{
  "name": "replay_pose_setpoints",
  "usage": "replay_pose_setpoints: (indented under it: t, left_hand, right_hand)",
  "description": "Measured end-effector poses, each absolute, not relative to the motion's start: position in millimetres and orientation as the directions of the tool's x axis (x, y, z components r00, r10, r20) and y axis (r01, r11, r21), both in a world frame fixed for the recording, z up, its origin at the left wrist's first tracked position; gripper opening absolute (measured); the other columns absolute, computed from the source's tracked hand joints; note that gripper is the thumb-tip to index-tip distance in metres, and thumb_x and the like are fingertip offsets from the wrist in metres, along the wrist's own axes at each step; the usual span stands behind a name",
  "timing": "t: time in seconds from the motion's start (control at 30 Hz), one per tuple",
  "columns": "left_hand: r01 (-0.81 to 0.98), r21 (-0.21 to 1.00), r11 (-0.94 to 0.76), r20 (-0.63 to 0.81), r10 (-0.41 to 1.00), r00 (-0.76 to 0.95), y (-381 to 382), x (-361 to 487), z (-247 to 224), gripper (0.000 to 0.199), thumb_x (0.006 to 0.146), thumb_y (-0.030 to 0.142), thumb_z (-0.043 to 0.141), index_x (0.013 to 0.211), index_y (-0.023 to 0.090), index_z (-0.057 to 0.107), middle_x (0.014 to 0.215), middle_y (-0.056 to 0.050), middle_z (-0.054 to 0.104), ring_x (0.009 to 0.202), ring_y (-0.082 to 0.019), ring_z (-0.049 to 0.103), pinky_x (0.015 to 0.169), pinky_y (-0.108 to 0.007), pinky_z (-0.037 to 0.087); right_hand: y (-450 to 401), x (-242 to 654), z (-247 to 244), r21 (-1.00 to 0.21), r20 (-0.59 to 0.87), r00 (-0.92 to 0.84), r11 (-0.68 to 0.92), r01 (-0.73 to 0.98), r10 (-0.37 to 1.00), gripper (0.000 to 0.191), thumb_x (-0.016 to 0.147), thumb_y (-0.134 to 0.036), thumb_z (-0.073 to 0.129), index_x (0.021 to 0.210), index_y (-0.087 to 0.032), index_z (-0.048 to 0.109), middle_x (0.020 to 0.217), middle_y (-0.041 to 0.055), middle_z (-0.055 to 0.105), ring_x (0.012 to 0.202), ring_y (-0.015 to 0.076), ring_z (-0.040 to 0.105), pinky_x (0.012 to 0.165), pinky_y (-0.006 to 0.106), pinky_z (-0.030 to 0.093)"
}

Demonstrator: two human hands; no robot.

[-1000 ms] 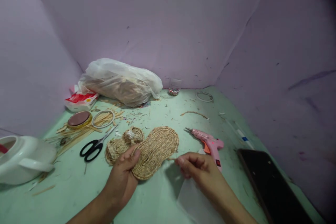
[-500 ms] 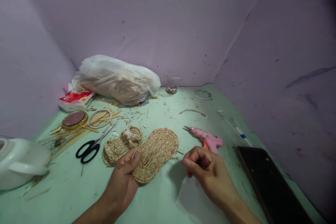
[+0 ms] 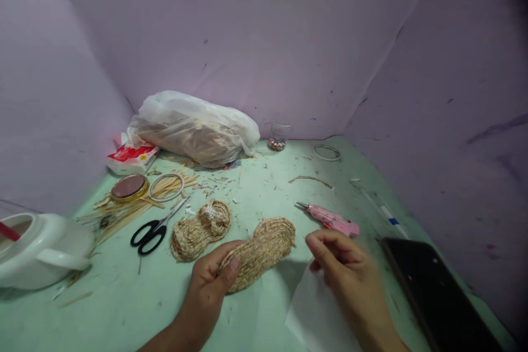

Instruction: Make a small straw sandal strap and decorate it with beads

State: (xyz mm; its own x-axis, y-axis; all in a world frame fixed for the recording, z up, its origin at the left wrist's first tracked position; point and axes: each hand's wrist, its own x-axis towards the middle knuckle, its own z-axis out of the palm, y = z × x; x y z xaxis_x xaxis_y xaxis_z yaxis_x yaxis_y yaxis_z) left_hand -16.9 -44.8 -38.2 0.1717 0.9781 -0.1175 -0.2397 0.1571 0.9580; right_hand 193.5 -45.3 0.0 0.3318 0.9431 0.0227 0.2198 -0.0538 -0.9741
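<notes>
My left hand (image 3: 212, 278) grips a woven straw slipper sole (image 3: 262, 253) by its near end, thumb on top, the sole tilted above the table. A finished-looking small straw slipper (image 3: 198, 234) with white beads on its strap lies just beyond that hand. To the right, my right hand (image 3: 344, 269) is closed in a pinch, apart from the sole; whatever its fingertips hold, if anything, is too small to make out. Under it lies a white sheet of paper (image 3: 309, 308). A pink glue gun (image 3: 334, 220) rests on the table just past my right hand.
Black-handled scissors (image 3: 150, 236), a tape ring (image 3: 167, 187), a round tin (image 3: 130, 188) and straw strips (image 3: 124, 214) lie left. A white pot (image 3: 61, 247) stands near left, a phone (image 3: 433, 297) right. At the back are a plastic bag (image 3: 193, 129) and a bead jar (image 3: 278, 144).
My left hand has tipped the sole flatter and shifted it slightly right. My right hand has moved slightly right, still pinched. The whole view has shifted a little.
</notes>
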Motion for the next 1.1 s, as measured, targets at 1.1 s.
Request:
replay_pose_setpoints:
  t: [1.1]
  left_hand:
    - [0.541, 0.501, -0.675, 0.454, 0.738, 0.5, -49, -2, -4, 0.018, 0.083, 0.007, 0.04, 0.077, 0.016, 0.054, 0.065, -0.003, 0.053, 0.06, -0.014, 0.05, 0.057, -0.025, 0.039]
  right_hand:
    - [-58, 165, -15, -0.868, 0.355, -0.214, 0.406, 0.285, 0.91, 0.015, 0.085, -0.013, 0.047, 0.092, -0.022, 0.057, 0.08, 0.0027, 0.058, 0.076, 0.0171, 0.055, 0.072, 0.033, 0.043]
